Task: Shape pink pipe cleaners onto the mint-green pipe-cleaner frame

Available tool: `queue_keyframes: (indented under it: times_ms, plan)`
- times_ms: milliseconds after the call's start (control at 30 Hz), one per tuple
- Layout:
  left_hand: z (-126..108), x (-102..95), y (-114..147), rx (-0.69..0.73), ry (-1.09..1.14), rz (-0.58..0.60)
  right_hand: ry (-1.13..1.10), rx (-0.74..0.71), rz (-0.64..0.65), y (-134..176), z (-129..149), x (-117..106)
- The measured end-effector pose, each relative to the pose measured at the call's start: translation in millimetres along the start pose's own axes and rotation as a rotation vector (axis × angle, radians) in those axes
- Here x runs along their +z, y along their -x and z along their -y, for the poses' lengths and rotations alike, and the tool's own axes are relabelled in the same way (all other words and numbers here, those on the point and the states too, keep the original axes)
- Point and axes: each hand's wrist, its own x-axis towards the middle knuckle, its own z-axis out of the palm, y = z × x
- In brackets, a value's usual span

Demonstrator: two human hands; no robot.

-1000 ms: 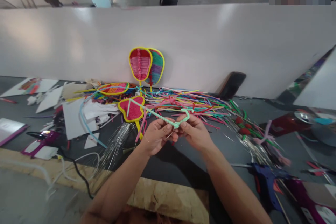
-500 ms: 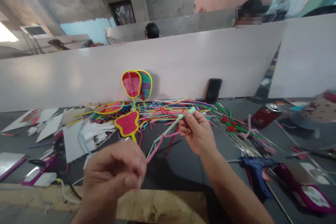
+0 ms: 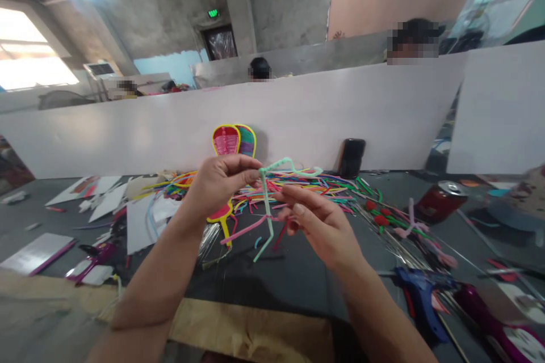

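My left hand (image 3: pixel 221 187), fingers pinched, grips a bent pale green pipe cleaner (image 3: pixel 267 198) near its upper bend. From that bend one wavy arm reaches right and a straight stem hangs down, kinked at its lower end. A pink pipe cleaner (image 3: pixel 244 229) crosses the stem low down, its right end running toward my right hand. My right hand (image 3: pixel 323 224) is just right of the stem, fingers loosely curled, thumb and forefinger apart. Whether its lower fingers touch the pink end is hard to see.
Behind lies a pile of coloured pipe cleaners (image 3: pixel 336 193), with yellow-rimmed fan shapes (image 3: pixel 225 140) and a phone (image 3: pixel 352 157) against the white partition (image 3: pixel 298 113). To the right are a red can (image 3: pixel 440 202), a blue glue gun (image 3: pixel 423 300) and wire stems. Papers (image 3: pixel 108 201) lie left.
My left hand has moved up and forward and now holds the green pipe cleaner. My right hand has let go of its upper end and dropped slightly. The view has shifted a little.
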Motion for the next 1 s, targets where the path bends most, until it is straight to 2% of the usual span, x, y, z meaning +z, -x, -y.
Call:
queue_keyframes:
  times_ms: [67, 133, 233, 300, 333, 433, 500, 567, 667, 767, 867, 1000]
  plan:
    - [-0.8, -13.9, -8.9, -0.029, 0.127, -0.026, 0.037, -0.031, -0.048, 6.8, 12.4, -5.0]
    - [1.3, -25.2, -15.8, -0.079, 0.232, -0.01, 0.043, -0.169, -0.156, 9.9, 23.1, -12.8]
    - [15.4, -32.6, -19.3, -0.247, 0.337, 0.125, 0.102, -0.37, -0.343, 4.4, 28.2, -26.8]
    - [31.8, -30.8, -17.2, -0.328, 0.382, 0.214, 0.227, -0.405, -0.385, -4.0, 22.4, -35.2]
    - [41.0, -28.4, -15.2, -0.358, 0.408, 0.246, 0.29, -0.37, -0.369, -8.4, 17.4, -38.5]
    - [66.0, -18.0, -8.1, -0.437, 0.463, 0.287, 0.372, -0.226, -0.215, -19.0, 0.5, -43.5]
    - [77.4, -11.2, -4.4, -0.492, 0.466, 0.301, 0.386, -0.12, -0.092, -23.0, -8.4, -43.0]
    - [84.2, -6.7, -2.4, -0.526, 0.482, 0.313, 0.41, -0.01, -0.02, -25.6, -14.6, -41.1]
    - [90.4, -6.4, -2.3, -0.533, 0.48, 0.358, 0.465, 0.098, -0.006, -28.7, -21.8, -39.2]
    - [97.1, -11.6, -4.7, -0.51, 0.382, 0.466, 0.434, 0.159, -0.002, -31.6, -29.2, -40.6]
    - [105.5, -16.1, -8.9, -0.482, 0.291, 0.575, 0.386, 0.187, -0.021, -33.6, -36.1, -43.4]
    - [115.1, -14.9, -16.0, -0.49, 0.276, 0.657, 0.413, 0.205, -0.027, -35.0, -41.2, -46.5]
